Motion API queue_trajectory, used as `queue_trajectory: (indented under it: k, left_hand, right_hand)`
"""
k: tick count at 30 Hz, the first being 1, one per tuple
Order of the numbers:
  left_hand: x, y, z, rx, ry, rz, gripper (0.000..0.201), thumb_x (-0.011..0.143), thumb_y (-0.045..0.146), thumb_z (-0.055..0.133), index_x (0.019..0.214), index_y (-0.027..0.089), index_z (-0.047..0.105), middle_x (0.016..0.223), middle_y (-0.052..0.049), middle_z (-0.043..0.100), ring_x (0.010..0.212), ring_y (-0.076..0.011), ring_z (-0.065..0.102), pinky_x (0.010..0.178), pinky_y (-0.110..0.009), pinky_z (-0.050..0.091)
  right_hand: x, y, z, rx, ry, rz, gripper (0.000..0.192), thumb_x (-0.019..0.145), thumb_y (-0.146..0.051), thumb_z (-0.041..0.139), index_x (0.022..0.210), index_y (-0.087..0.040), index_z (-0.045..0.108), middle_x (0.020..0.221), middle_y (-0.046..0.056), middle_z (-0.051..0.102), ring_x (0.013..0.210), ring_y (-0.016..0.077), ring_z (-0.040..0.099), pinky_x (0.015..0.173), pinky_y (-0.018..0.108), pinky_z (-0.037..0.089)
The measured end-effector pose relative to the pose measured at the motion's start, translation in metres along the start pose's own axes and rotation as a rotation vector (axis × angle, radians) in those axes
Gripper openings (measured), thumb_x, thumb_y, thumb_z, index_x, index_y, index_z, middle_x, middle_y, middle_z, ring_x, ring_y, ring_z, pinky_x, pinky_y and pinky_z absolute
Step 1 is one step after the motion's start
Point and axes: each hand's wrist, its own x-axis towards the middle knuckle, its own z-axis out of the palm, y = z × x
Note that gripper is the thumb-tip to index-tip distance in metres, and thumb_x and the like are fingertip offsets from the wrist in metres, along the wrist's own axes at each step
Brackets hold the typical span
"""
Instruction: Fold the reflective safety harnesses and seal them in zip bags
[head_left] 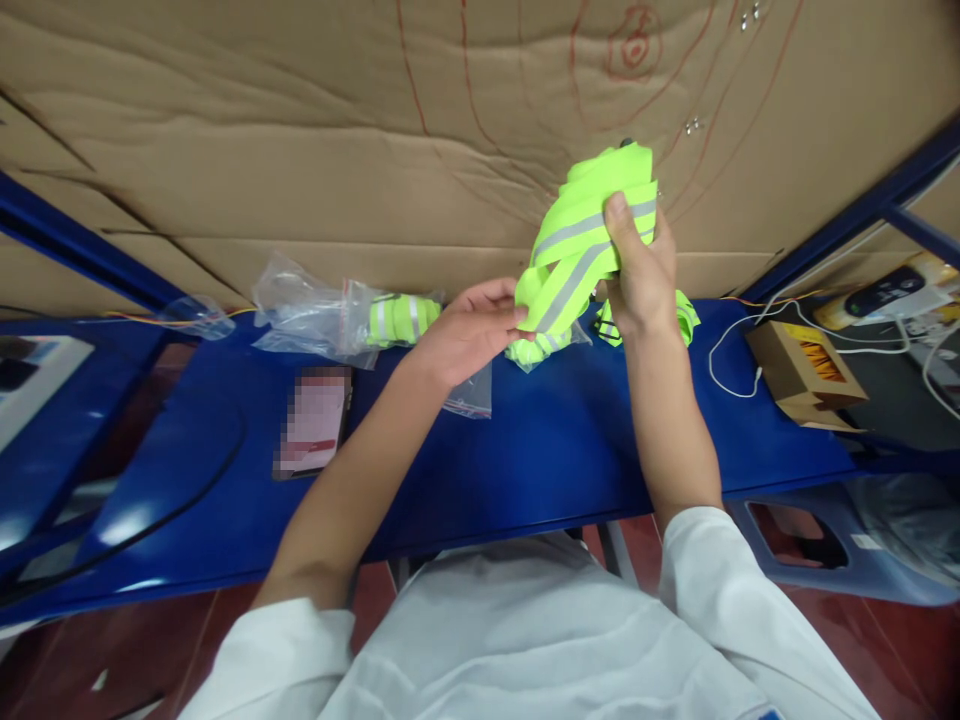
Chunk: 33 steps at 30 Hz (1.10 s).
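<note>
Pixelated card [313,420] unreadable; right fingers [660,235] hidden behind vest [577,240].

Left hand [469,335] pinching, right hand [637,265] raised, gripping, both forearms extended.

Neon-yellow vest [577,235] (grey stripes), blue table [555,450]

I see a neon-yellow cloth vest [581,240] with matt grey reflective bands, a glossy blue painted shelf [525,450], creased matt cardboard [300,150] behind it, crinkled clear plastic bags [307,310], and a small brown cardboard box [802,375].
</note>
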Motion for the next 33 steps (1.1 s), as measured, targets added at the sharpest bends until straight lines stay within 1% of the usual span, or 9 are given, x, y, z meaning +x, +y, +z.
queue_trajectory:
  k: [3,6,9,12,14,20,22,27,33]
  left_hand:
    - [0.003,-0.005,0.001,0.226,0.073,0.054,0.038,0.073,0.045,0.094,0.086,0.02,0.069,0.086,-0.001,0.07,0.076,-0.0128,0.063,0.069,-0.025,0.053]
    - [0.007,-0.015,0.0,0.42,0.279,0.189,0.041,0.079,0.051,0.089,0.091,0.02,0.064,0.087,-0.001,0.066,0.074,-0.0124,0.062,0.066,-0.025,0.05]
    - [0.008,-0.019,-0.001,0.603,0.452,0.406,0.063,0.077,0.055,0.091,0.124,0.026,0.06,0.125,-0.009,0.064,0.107,-0.0214,0.068,0.085,-0.032,0.056]
    - [0.004,-0.011,0.0,0.736,0.38,0.547,0.106,0.067,0.056,0.097,0.154,0.035,0.039,0.161,-0.013,0.042,0.15,-0.0358,0.045,0.115,-0.047,0.048]
    - [0.0,-0.001,0.002,0.717,0.247,0.501,0.122,0.064,0.054,0.099,0.162,0.037,0.028,0.164,-0.014,0.042,0.157,-0.0392,0.037,0.122,-0.054,0.043]
    - [-0.008,0.016,0.001,0.602,-0.039,0.084,0.078,0.067,0.045,0.098,0.134,0.019,0.066,0.126,-0.014,0.074,0.126,-0.0385,0.067,0.106,-0.055,0.056]
    - [-0.011,0.021,-0.003,0.571,-0.096,0.017,0.072,0.066,0.042,0.099,0.126,0.017,0.069,0.117,-0.013,0.078,0.12,-0.0362,0.07,0.103,-0.05,0.058]
    - [-0.017,0.033,-0.013,0.381,-0.146,-0.054,0.089,0.053,0.037,0.105,0.132,0.023,0.068,0.107,-0.008,0.078,0.11,-0.0336,0.073,0.086,-0.039,0.062]
    - [-0.011,0.025,0.007,-0.081,0.044,0.056,0.053,0.07,0.04,0.098,0.112,0.024,0.069,0.091,-0.001,0.073,0.064,-0.0137,0.067,0.054,-0.024,0.048]
  right_hand:
    - [-0.001,0.0,0.001,0.055,0.31,-0.196,0.06,0.078,-0.072,0.077,0.118,-0.033,0.056,0.124,0.003,0.073,0.117,0.026,0.071,0.105,0.044,0.059]
    - [-0.004,-0.001,0.006,0.053,0.286,-0.245,0.057,0.078,-0.066,0.082,0.113,-0.031,0.054,0.117,0.003,0.073,0.114,0.0234,0.071,0.107,0.043,0.058]
    - [-0.009,-0.004,0.016,0.075,0.194,-0.221,0.057,0.08,-0.067,0.079,0.116,-0.031,0.053,0.118,0.003,0.072,0.123,0.0252,0.069,0.109,0.045,0.058]
    - [-0.017,-0.011,0.025,0.101,0.138,-0.187,0.06,0.074,-0.06,0.088,0.114,-0.031,0.055,0.117,0.002,0.073,0.123,0.0252,0.07,0.109,0.044,0.059]
    - [-0.022,-0.017,0.027,0.167,0.042,-0.139,0.057,0.073,-0.057,0.089,0.114,-0.029,0.059,0.119,0.003,0.074,0.123,0.0254,0.071,0.108,0.042,0.06]
    - [-0.033,-0.031,0.02,0.452,-0.41,0.094,0.047,0.092,-0.065,0.068,0.116,-0.025,0.07,0.117,0.005,0.08,0.124,0.0248,0.073,0.105,0.04,0.063]
    - [-0.034,-0.032,0.02,0.44,-0.373,0.084,0.047,0.09,-0.065,0.071,0.116,-0.026,0.069,0.115,0.004,0.08,0.12,0.0239,0.074,0.103,0.039,0.063]
    - [-0.034,-0.031,0.022,0.299,0.026,-0.15,0.046,0.079,-0.047,0.089,0.112,-0.03,0.062,0.112,-0.002,0.076,0.114,0.022,0.075,0.102,0.037,0.061]
    - [-0.031,-0.033,0.026,0.285,-0.198,0.058,0.059,0.077,-0.079,0.073,0.109,-0.029,0.069,0.113,0.005,0.08,0.134,0.0268,0.065,0.106,0.042,0.059]
